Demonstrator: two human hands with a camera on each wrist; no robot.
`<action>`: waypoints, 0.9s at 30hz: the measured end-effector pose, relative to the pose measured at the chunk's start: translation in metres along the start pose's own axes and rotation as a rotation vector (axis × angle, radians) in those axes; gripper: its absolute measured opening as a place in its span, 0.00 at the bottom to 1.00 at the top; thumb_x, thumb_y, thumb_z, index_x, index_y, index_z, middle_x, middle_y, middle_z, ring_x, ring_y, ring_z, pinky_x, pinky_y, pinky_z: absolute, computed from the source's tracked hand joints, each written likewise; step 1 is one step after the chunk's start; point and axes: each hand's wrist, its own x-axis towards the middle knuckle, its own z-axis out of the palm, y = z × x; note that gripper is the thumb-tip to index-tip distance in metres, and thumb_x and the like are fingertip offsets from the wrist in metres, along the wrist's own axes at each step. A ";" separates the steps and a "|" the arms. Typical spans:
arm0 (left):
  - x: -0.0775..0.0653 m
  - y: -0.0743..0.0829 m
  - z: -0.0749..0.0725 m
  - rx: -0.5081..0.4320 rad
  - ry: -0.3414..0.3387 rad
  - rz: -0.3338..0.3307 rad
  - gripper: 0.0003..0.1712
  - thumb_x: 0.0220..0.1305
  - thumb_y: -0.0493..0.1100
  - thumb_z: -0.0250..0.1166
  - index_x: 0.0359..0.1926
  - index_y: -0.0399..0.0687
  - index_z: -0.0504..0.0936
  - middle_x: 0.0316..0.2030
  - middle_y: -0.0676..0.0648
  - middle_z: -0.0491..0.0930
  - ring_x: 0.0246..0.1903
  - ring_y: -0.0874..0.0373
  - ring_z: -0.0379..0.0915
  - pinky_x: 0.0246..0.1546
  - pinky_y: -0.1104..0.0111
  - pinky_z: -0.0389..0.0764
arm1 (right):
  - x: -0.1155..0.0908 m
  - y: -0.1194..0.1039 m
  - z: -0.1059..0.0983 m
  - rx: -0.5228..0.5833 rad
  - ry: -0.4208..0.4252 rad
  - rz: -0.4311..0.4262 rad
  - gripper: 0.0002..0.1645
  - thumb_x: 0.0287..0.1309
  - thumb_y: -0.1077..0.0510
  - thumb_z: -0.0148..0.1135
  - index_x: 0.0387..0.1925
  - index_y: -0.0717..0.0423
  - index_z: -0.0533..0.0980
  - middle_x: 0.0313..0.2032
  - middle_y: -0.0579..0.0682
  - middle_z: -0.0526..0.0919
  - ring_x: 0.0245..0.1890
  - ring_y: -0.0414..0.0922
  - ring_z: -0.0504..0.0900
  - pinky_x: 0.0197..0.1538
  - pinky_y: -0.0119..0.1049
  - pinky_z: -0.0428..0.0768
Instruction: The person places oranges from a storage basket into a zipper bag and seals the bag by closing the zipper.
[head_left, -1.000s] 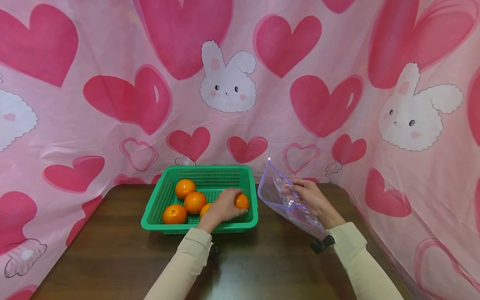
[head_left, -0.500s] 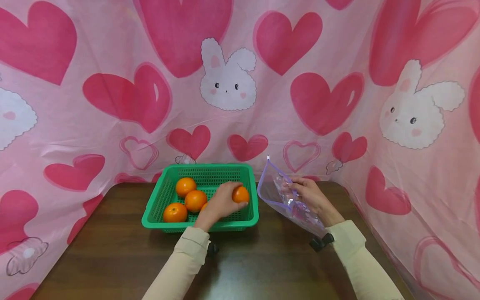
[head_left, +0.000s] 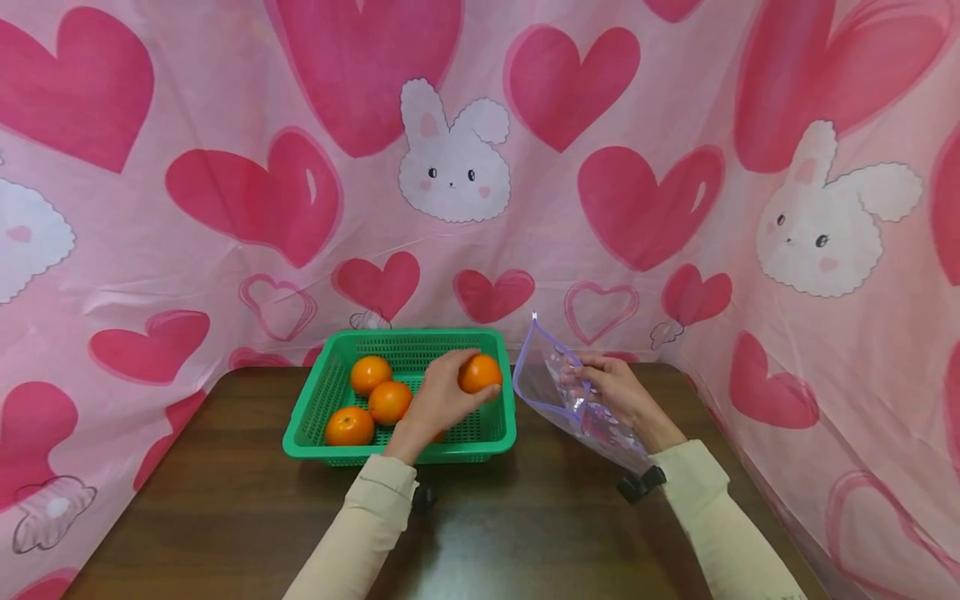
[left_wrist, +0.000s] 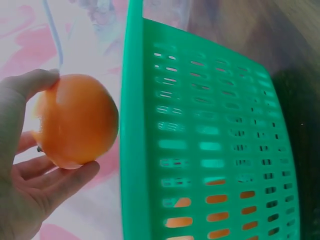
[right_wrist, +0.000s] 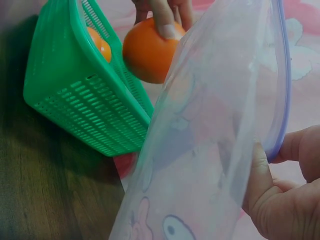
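Note:
My left hand grips an orange between thumb and fingers, over the right part of a green plastic basket. In the left wrist view that orange is raised level with the basket's rim. Several more oranges lie in the basket, one mostly hidden behind my left hand. Right of the basket, my right hand pinches the purple edge of a clear zip bag, its mouth spread apart towards the basket. Cartoon prints show on the bag in the right wrist view.
The basket stands towards the back of a dark brown wooden table. Behind and at the sides hangs a pink cloth with hearts and rabbits. The basket's right rim lies close to the bag's mouth.
My left hand has lifted the orange from low in the basket's right side up to about rim height. The right hand and the bag have stayed nearly still.

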 end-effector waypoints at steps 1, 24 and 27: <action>0.001 0.001 0.000 -0.008 0.014 0.007 0.37 0.60 0.55 0.75 0.66 0.47 0.76 0.58 0.47 0.80 0.51 0.53 0.76 0.47 0.58 0.86 | 0.000 0.000 0.000 0.001 -0.001 0.001 0.27 0.76 0.61 0.52 0.66 0.79 0.64 0.41 0.46 0.87 0.43 0.40 0.89 0.48 0.34 0.86; 0.007 0.030 -0.007 -0.090 0.151 0.206 0.31 0.58 0.51 0.77 0.61 0.50 0.80 0.57 0.50 0.80 0.52 0.55 0.77 0.46 0.61 0.87 | -0.001 0.000 0.005 -0.053 0.015 0.028 0.27 0.76 0.59 0.54 0.66 0.75 0.67 0.43 0.47 0.88 0.44 0.41 0.88 0.50 0.35 0.86; 0.008 0.032 -0.006 -0.097 0.135 0.230 0.31 0.58 0.51 0.77 0.61 0.51 0.80 0.57 0.51 0.80 0.53 0.56 0.77 0.47 0.61 0.87 | -0.002 0.000 0.006 -0.071 0.029 0.038 0.27 0.75 0.58 0.55 0.66 0.73 0.68 0.45 0.48 0.87 0.45 0.42 0.88 0.52 0.36 0.85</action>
